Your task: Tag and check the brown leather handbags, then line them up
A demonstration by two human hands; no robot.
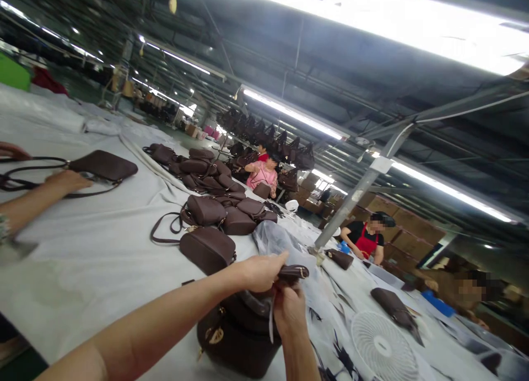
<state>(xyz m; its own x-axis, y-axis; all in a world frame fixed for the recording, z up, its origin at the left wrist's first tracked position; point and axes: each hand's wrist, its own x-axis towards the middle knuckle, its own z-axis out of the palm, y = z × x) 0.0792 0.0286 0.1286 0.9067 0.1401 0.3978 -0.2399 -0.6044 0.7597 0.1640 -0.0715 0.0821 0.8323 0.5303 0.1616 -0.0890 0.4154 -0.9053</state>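
Observation:
My left hand (260, 272), reaching in from the lower left, is closed on a folded dark brown strap (295, 271) with a metal loop at its end. Just beneath it, my right hand (290, 306) is also closed at the strap; its fingertips are partly hidden. A thin white strip (271, 321) hangs beside the right hand. Under both hands stands a dark brown handbag (239, 342) with gold hardware on its front, partly covered by my left forearm. Close behind lies another brown bag (206, 248) with its strap spread on the cloth.
Several brown bags (202, 168) are piled on the white-covered table (103, 248). At the left, a co-worker's hands (68, 181) handle a bag (103, 165). Clear plastic (276, 237), a white fan (382, 345) and a metal post (355, 196) are to the right. Other people work beyond.

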